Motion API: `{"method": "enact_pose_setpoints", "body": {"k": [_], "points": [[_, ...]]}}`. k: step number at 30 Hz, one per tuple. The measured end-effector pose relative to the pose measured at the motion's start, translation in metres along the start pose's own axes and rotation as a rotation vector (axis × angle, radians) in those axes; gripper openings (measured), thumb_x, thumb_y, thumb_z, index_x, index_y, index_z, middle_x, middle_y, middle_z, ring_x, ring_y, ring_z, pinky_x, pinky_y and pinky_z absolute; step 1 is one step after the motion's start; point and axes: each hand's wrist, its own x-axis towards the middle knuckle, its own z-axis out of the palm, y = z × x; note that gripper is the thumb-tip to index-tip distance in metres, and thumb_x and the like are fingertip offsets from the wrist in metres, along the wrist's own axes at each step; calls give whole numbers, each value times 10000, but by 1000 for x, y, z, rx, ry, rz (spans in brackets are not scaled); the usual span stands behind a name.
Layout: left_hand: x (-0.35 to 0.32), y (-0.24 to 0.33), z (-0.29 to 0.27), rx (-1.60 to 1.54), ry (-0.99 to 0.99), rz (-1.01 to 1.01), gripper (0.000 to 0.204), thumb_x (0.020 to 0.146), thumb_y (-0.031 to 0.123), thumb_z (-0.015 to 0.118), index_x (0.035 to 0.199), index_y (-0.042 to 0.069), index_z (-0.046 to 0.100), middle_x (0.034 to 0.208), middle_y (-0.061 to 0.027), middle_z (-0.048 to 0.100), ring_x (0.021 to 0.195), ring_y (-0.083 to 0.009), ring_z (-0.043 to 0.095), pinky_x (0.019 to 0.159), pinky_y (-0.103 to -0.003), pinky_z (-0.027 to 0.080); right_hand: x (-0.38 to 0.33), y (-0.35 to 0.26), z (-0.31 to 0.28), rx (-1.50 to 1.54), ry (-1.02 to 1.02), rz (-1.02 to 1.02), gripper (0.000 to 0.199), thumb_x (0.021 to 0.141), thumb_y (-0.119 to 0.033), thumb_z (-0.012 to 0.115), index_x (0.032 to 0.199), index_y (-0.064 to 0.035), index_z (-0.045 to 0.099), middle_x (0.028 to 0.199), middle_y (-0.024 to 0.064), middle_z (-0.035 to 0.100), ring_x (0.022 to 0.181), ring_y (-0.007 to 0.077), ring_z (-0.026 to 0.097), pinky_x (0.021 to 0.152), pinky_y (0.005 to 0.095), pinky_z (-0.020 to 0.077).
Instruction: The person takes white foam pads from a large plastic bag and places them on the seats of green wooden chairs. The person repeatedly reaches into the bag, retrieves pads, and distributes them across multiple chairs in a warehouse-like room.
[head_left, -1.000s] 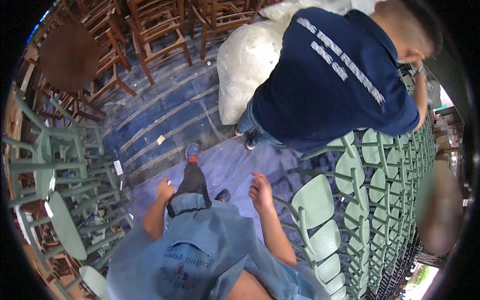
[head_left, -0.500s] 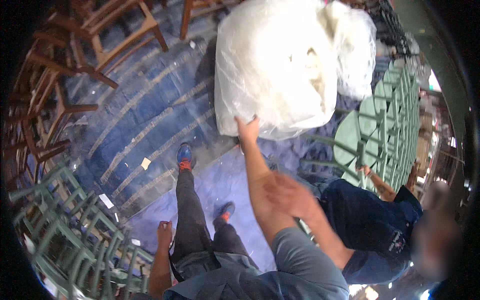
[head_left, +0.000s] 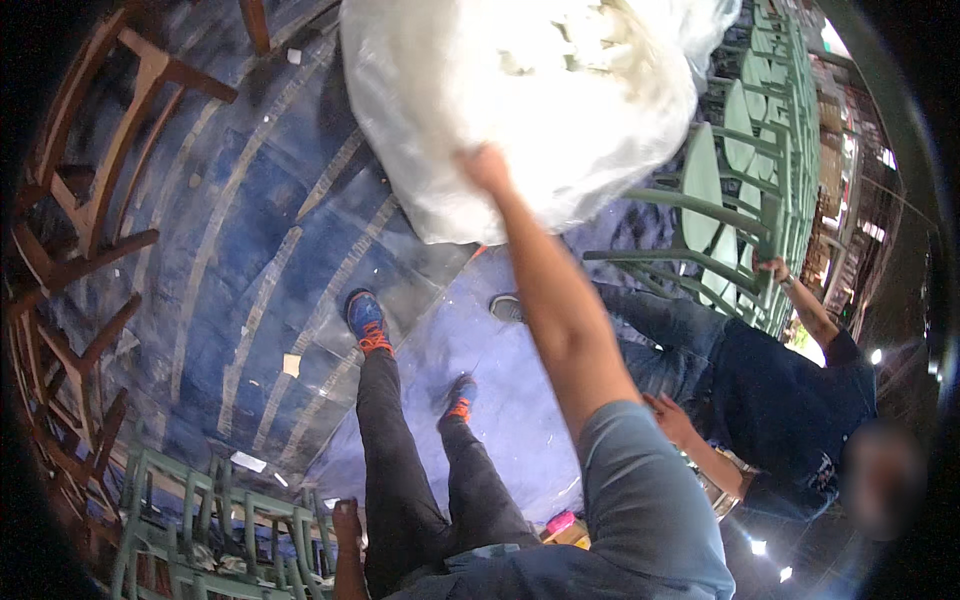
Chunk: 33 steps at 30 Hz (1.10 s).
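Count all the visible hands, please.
4: wearer's right hand at the white bag, left hand lower left; co-worker's upper hand near green chairs, lower hand beside wearer's sleeve.

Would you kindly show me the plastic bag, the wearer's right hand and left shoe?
Plastic bag [head_left: 540,105]: head view, middle of its side.
Right hand [head_left: 485,167]: head view, middle of the hand.
Left shoe [head_left: 366,313]: head view, its blue upper.

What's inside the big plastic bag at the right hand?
Whitish, bulky contents show through the plastic bag; glare hides what they are. The right hand covers a small patch; deeper contents are hidden.
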Motion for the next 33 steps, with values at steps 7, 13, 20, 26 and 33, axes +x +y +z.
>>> {"method": "enact_pose_setpoints", "body": {"k": [7,13,20,26,33], "points": [[38,138,-72,-694,133,0,248,984,270,722,1062,46,649,884,-37,626,819,-144,590,733,-345,508,-246,-142,-29,569,-159,-89,509,933,-397,598,1069,81,710,936,366,709,947,506,723,867,560,563],[-78,253,-146,-912,176,348,194,984,197,704,1011,13,650,853,-52,664,762,-150,614,711,-315,500,-426,-213,-35,811,-311,-269,391,939,-294,624,1145,29,707,961,308,731,963,440,739,860,498,565],[-118,310,-240,-592,277,693,272,955,169,757,1124,-34,691,1120,-179,732,1094,-281,680,954,-388,521,-658,-264,63,939,-806,-702,457,934,-352,683,1267,-39,668,1125,226,705,1057,392,700,948,495,547],[106,222,-188,253,-155,313,990,816,674,768,1469,-41,558,1467,-286,598,1346,-423,591,1149,-463,447,-749,-217,60,287,-1173,-930,587,929,-365,706,1409,-42,605,1368,225,648,1253,389,639,1093,483,506],[-14,42,-98,311,-591,444,543,804,443,741,1226,102,748,1139,-225,752,1067,-425,711,943,-509,549,-647,-139,56,390,-918,-371,269,910,-268,686,1105,-88,731,950,135,766,921,322,737,831,407,562]]}}
